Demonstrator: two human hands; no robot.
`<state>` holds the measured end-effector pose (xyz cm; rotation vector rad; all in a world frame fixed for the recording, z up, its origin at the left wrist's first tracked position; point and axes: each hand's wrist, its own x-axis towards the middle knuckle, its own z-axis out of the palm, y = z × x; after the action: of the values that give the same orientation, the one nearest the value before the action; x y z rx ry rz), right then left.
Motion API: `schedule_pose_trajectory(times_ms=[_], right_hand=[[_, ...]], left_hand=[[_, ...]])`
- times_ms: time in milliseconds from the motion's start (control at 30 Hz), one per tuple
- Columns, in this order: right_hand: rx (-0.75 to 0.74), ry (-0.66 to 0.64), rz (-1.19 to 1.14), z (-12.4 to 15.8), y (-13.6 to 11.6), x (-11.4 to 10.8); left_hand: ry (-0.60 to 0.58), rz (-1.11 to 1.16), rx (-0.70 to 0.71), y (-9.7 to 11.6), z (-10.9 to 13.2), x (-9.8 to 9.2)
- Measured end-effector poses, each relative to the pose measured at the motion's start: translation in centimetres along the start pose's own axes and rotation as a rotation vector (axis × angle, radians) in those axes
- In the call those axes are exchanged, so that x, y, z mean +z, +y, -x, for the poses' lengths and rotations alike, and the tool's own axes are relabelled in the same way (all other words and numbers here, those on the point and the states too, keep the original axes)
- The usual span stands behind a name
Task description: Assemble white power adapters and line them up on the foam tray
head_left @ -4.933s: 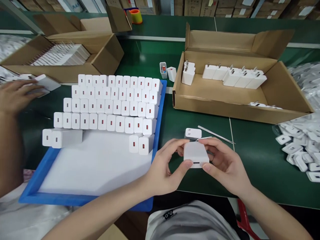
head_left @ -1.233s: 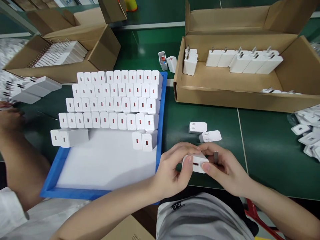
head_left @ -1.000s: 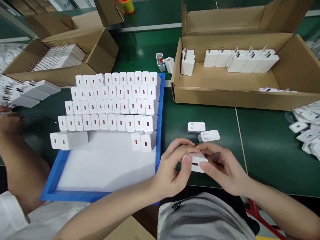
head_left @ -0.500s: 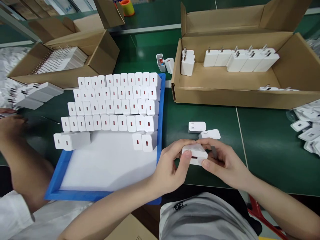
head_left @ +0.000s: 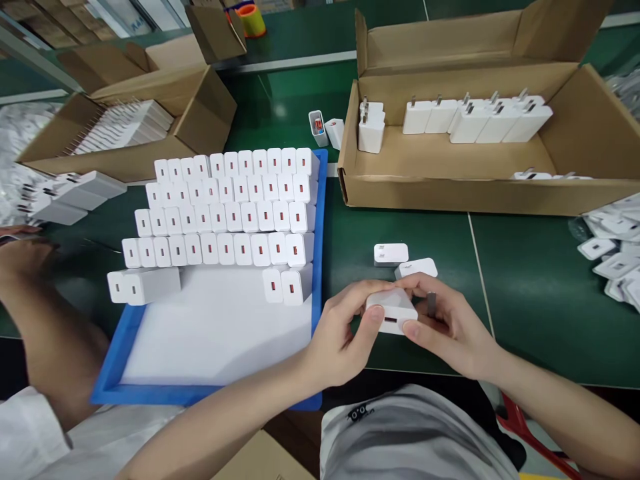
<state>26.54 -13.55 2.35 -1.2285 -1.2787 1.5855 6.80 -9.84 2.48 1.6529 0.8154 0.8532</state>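
Note:
Between my two hands is a white USB charger (head_left: pixel 397 303), its port side turned toward me, just above the green table. My left hand (head_left: pixel 353 327) grips its left side, thumb on the near edge. My right hand (head_left: pixel 445 320) pinches its right side with thumb and fingers; a dark grey strip (head_left: pixel 431 304) shows at those fingers, and I cannot tell what it is. Just beyond my hands lie a white charger piece (head_left: pixel 391 254) and a second white piece (head_left: pixel 417 268). To the left, a blue-rimmed tray (head_left: pixel 319 220) holds rows of white chargers (head_left: pixel 243 250), ports facing me.
An open cardboard box (head_left: pixel 450 195) with pronged chargers stands at back right, another box (head_left: pixel 207 113) at back left. White casing parts (head_left: pixel 623 257) are heaped at far right. Two small housings (head_left: pixel 318 129) sit behind the tray. A co-worker's arm (head_left: pixel 45 313) reaches in at left.
The charger in my hands has tilted very slightly, and my grip stays the same. The whole view has shifted a little; otherwise the tray and boxes look unchanged.

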Motion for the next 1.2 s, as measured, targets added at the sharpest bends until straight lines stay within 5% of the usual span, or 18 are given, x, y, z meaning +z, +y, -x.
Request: schedule_pose_trajectory(times_ms=[200, 633, 800, 967, 1200], right_hand=[[0.074, 0.018, -0.094, -0.5, 0.8, 0.0], [0.090, 0.036, -0.108, -0.5, 0.9, 0.2], [0.065, 0.057, -0.077, -0.3, 1.3, 0.0], [-0.061, 0.069, 0.008, 0.2, 0.9, -0.3], [-0.137, -0.040, 0.101, 0.5, 0.4, -0.6]], left_hand=[[-0.043, 0.064, -0.147, 0.5, -0.2, -0.4], [-0.019, 0.032, -0.133, 0.3, -0.2, -0.4], [-0.131, 0.136, -0.234, 0.8, -0.9, -1.1], [-0.216, 0.192, -0.151, 1.3, -1.7, -2.4], [-0.218, -0.163, -0.075, 4.0, -0.7, -2.1]])
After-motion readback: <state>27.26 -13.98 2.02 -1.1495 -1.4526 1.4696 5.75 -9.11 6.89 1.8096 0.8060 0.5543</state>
